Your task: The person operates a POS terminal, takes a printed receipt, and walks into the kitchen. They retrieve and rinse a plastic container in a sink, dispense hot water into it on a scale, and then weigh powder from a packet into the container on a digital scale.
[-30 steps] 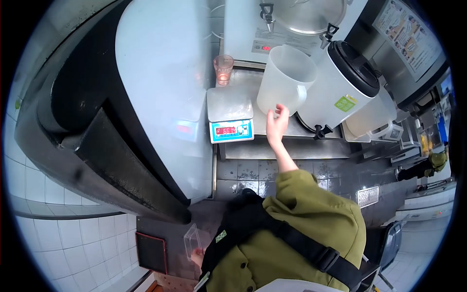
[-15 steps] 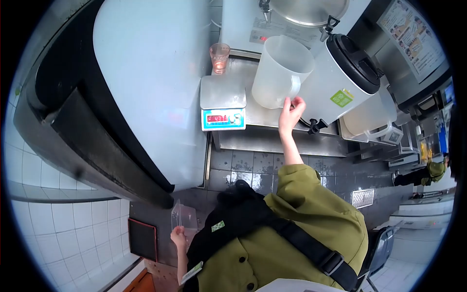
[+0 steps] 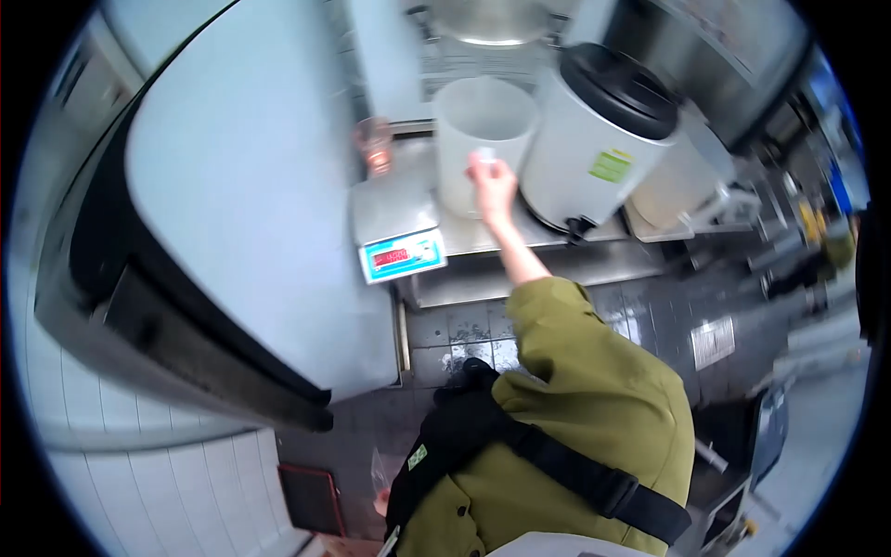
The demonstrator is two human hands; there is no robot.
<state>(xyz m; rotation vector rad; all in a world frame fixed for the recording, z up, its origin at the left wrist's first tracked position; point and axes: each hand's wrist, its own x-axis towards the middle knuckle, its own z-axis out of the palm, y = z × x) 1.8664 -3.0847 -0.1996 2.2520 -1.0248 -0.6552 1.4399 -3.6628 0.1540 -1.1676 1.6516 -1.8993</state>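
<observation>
My right hand (image 3: 494,186) is closed on the handle of a large translucent pitcher (image 3: 457,167), which stands on the steel counter (image 3: 464,232). Left of the pitcher is a digital scale (image 3: 399,218) with a bare metal plate and a lit red display. Behind the scale stands a pinkish clear cup (image 3: 376,147). Low at my left side, my left hand (image 3: 381,502) is mostly hidden by my apron, its fingers round the edge of a clear plastic container (image 3: 380,472).
A white urn with a black lid (image 3: 580,139) stands right of the pitcher, with another pitcher (image 3: 673,181) beyond it. A large pale appliance door (image 3: 241,186) fills the left. Another person (image 3: 817,265) is far right.
My right hand has gone from beside the pitcher to its handle, and the handle now faces me. The view has shifted, and my left hand is more hidden behind the apron.
</observation>
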